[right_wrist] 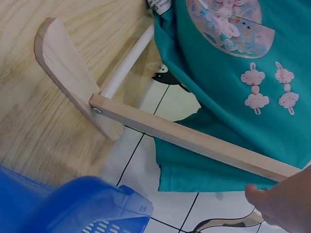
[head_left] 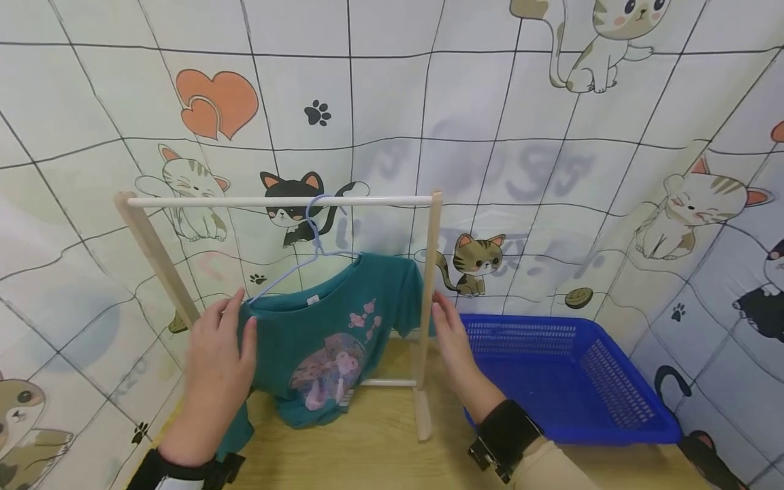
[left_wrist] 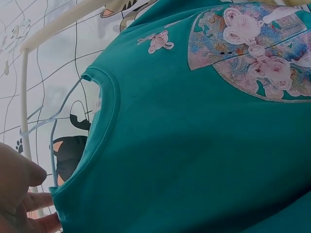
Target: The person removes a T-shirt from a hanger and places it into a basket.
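A teal T-shirt (head_left: 318,340) with a pink floral print hangs from a light blue hanger (head_left: 294,269), tilted, its left shoulder lower. The hanger's hook loops over the white top bar (head_left: 245,202) of a small wooden rack. My left hand (head_left: 217,354) is at the shirt's lower shoulder, thumb apart from the fingers; in the left wrist view its fingertips (left_wrist: 46,222) touch the fabric edge. My right hand (head_left: 456,344) is beside the rack's right post (head_left: 429,292), close to the other sleeve (right_wrist: 214,170). Its fingers are fairly straight and partly hidden.
A blue plastic basket (head_left: 569,432) stands right of the rack on the wood-grain table (head_left: 343,456). The rack's right foot (head_left: 422,415) rests close to the basket. Behind hangs a white gridded sheet (head_left: 392,95) with cat drawings.
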Demonstrator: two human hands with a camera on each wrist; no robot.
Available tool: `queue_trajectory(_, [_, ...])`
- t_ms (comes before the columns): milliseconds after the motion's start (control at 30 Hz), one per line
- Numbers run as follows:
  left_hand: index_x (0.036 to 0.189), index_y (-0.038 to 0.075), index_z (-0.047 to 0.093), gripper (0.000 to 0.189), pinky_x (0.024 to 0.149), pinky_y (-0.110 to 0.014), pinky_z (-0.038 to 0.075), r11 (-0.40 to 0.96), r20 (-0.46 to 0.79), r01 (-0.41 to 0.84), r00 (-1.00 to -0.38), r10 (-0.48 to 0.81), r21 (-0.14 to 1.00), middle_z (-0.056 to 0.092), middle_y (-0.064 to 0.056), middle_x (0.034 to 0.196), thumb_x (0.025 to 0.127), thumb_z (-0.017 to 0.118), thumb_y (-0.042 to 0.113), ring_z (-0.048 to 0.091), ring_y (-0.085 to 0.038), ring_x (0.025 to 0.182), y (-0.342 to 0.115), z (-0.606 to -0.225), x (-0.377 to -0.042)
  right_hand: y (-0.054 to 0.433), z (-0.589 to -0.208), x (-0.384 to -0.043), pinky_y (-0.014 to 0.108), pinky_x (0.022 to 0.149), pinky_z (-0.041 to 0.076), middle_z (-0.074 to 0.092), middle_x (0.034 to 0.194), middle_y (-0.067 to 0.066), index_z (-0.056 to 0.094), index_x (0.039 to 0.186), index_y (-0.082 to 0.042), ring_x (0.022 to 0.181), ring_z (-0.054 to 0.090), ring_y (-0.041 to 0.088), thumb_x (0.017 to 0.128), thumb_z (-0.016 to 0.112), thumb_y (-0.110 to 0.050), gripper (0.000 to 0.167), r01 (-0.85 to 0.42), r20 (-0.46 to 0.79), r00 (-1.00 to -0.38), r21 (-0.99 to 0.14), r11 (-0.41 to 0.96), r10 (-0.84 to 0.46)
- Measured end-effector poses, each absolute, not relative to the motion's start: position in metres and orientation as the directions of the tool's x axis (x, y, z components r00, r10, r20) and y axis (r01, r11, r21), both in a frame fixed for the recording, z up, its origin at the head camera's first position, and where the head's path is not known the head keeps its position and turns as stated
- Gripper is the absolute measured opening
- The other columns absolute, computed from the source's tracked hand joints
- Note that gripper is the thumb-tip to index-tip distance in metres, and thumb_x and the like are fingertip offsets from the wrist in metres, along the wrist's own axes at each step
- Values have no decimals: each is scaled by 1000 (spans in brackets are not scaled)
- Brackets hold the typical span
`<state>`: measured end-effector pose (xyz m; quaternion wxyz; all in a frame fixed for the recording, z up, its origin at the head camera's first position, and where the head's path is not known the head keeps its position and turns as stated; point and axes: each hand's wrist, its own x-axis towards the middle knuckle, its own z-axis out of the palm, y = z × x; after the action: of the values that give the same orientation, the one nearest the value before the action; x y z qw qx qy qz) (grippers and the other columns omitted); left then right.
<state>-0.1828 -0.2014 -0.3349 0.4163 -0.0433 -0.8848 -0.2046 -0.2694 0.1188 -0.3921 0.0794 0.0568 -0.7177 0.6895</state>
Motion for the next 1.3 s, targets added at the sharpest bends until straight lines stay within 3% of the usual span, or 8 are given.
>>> queue_trajectory(167, [131, 2, 55, 37, 85, -58, 42, 921, 752, 239, -654, -82, 308, 58, -22, 111, 95, 54, 13, 51, -41, 102, -203, -334, -181, 112, -390, -275, 54, 110, 28, 32, 152, 8, 28, 148, -12, 139, 31, 30, 102, 38, -37, 54, -278, 283, -958, -957, 86, 55])
queue_trajectory(533, [118, -2, 63, 27, 75, -50, 49, 888, 720, 252, -684, -119, 386, 61, -17, 94, 96, 53, 11, 57, -33, 89, -200, -333, -184, 113, -387, -283, 52, 104, 39, 45, 139, 15, 39, 141, -7, 129, 45, 33, 102, 39, -29, 44, -293, 305, -951, -943, 158, 56])
queue_trajectory(833, [107, -5, 65, 22, 75, -49, 50, 863, 709, 269, -692, -136, 427, 61, -17, 93, 96, 55, 10, 58, -31, 89, -201, -334, -184, 117, -391, -287, 52, 104, 39, 45, 139, 19, 38, 141, -4, 128, 46, 35, 103, 38, -31, 47, -310, 318, -948, -933, 184, 16])
queue_trajectory(1100, [103, -6, 67, 17, 72, -38, 46, 850, 781, 321, -605, -155, 417, 62, -15, 89, 91, 60, 5, 59, -28, 86, -205, -337, -185, 116, -390, -287, 50, 103, 41, 48, 136, 17, 40, 140, -5, 125, 49, 33, 102, 39, -31, 46, -307, 315, -949, -936, 174, 20])
queue_trajectory(1300, [104, -8, 66, 19, 76, -39, 45, 833, 797, 329, -570, -201, 445, 61, -18, 90, 92, 59, 5, 58, -31, 88, -205, -335, -185, 118, -391, -290, 50, 103, 40, 49, 135, 18, 41, 139, -4, 124, 50, 33, 102, 39, -32, 47, -299, 308, -951, -935, 189, 20])
